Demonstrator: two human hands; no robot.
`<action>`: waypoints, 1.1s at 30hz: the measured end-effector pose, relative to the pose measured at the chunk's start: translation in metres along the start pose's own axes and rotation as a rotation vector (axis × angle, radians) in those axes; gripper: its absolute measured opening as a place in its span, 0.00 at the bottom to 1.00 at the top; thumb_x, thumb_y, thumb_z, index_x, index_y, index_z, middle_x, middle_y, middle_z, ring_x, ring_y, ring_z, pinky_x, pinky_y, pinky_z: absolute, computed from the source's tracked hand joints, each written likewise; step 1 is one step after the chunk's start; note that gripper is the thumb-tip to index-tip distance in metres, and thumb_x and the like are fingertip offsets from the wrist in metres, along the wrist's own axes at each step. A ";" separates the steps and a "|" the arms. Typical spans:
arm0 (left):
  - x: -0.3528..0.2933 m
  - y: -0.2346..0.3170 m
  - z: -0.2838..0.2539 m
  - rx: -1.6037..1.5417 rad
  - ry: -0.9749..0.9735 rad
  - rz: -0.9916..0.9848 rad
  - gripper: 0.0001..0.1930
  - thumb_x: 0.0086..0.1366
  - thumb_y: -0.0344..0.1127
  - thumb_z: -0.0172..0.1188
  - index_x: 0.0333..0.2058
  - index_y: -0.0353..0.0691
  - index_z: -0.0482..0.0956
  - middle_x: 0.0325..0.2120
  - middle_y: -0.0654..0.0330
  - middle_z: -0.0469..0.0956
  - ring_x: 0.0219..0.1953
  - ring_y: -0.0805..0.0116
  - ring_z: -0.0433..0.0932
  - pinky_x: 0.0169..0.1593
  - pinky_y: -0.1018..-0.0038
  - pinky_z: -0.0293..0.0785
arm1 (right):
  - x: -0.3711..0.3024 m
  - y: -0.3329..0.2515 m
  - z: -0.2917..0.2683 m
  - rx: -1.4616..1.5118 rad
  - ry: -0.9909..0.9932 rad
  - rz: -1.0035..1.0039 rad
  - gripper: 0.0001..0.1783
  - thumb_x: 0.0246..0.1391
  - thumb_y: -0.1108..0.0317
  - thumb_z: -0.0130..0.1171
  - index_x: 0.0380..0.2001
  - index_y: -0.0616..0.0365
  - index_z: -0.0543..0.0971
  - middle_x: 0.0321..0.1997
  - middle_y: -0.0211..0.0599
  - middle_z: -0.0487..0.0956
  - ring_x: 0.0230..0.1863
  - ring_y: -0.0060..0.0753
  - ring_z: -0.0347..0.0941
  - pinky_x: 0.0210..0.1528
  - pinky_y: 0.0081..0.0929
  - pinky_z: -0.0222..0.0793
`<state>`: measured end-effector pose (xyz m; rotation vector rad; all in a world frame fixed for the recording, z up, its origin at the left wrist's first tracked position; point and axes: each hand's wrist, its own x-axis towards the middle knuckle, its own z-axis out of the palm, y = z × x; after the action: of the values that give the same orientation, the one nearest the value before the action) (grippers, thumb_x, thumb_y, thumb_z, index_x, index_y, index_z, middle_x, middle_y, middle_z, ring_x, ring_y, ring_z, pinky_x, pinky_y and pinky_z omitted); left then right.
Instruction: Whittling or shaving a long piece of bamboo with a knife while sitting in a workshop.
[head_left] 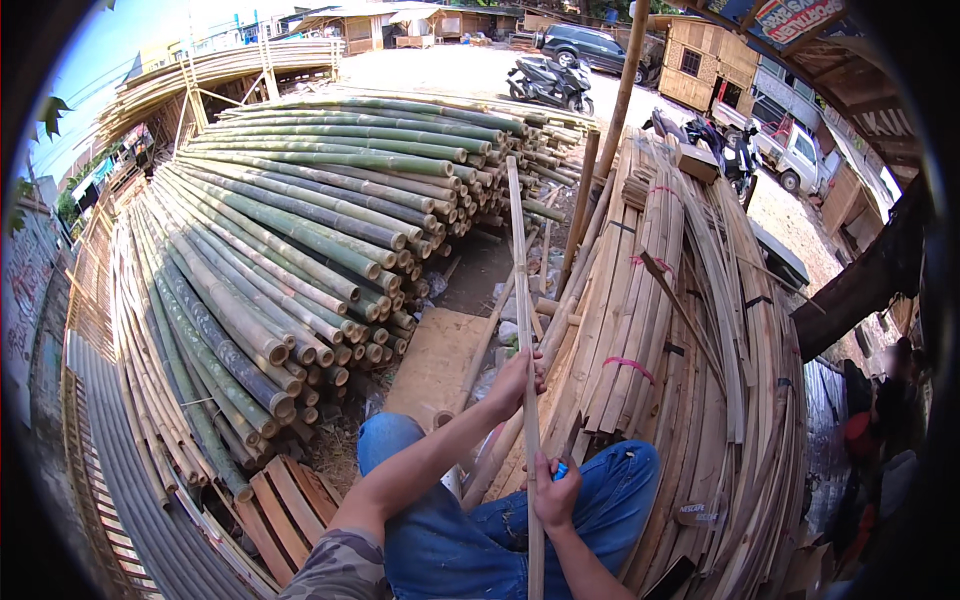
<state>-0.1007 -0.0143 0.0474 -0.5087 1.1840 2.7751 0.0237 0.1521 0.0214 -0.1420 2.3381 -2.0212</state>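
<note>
A long, pale bamboo strip (520, 270) stands tilted in front of me, running from my lap up past the bamboo pile. My left hand (515, 385) is wrapped round its middle, above my knees. Lower down, my right hand (556, 492) is closed beside the strip on a blue-handled tool (561, 470), which looks like a knife. A narrow dark blade-like part seems to rise above that fist. Most of the handle is hidden by the fingers, and I cannot tell whether the edge touches the strip.
Green bamboo poles (330, 200) are stacked at the left. Bundled strips (620, 340) lie close on my right, some tied with pink cord. A wooden board (435, 365) lies ahead, and an upright pole (622, 90) stands beyond. Farther off are a motorcycle (550, 82) and a dark car (590, 48).
</note>
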 end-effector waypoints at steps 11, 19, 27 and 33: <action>-0.234 -0.192 0.004 0.409 0.087 -0.098 0.31 0.71 0.58 0.46 0.65 0.48 0.59 0.45 0.54 0.78 0.42 0.61 0.81 0.42 0.63 0.75 | 0.017 -0.002 -0.023 0.111 0.250 -0.011 0.18 0.62 0.67 0.60 0.28 0.55 0.60 0.28 0.40 0.78 0.26 0.27 0.79 0.19 0.26 0.77; -0.230 -0.170 -0.006 0.462 0.017 -0.275 0.18 0.76 0.51 0.41 0.51 0.43 0.65 0.24 0.66 0.68 0.19 0.78 0.65 0.22 0.78 0.65 | 0.016 0.045 -0.017 0.007 0.302 0.036 0.17 0.63 0.68 0.58 0.27 0.56 0.60 0.27 0.41 0.77 0.23 0.29 0.78 0.17 0.27 0.76; -0.225 -0.135 0.008 0.831 0.090 -0.122 0.27 0.74 0.55 0.43 0.57 0.36 0.60 0.34 0.48 0.78 0.32 0.53 0.79 0.39 0.62 0.75 | 0.028 0.048 -0.016 -0.201 0.264 -0.008 0.17 0.59 0.61 0.61 0.25 0.63 0.70 0.19 0.44 0.74 0.24 0.50 0.77 0.27 0.41 0.67; -0.258 -0.108 0.006 0.879 0.089 -0.274 0.34 0.71 0.59 0.49 0.61 0.35 0.55 0.35 0.42 0.79 0.34 0.51 0.82 0.39 0.63 0.77 | 0.004 0.011 -0.035 -0.364 0.036 -0.031 0.18 0.64 0.57 0.55 0.29 0.63 0.72 0.19 0.42 0.76 0.23 0.39 0.77 0.27 0.35 0.68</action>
<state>0.1625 0.0793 0.0630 -0.6159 1.9743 1.7635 0.0158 0.1876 0.0161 -0.1565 2.7183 -1.6006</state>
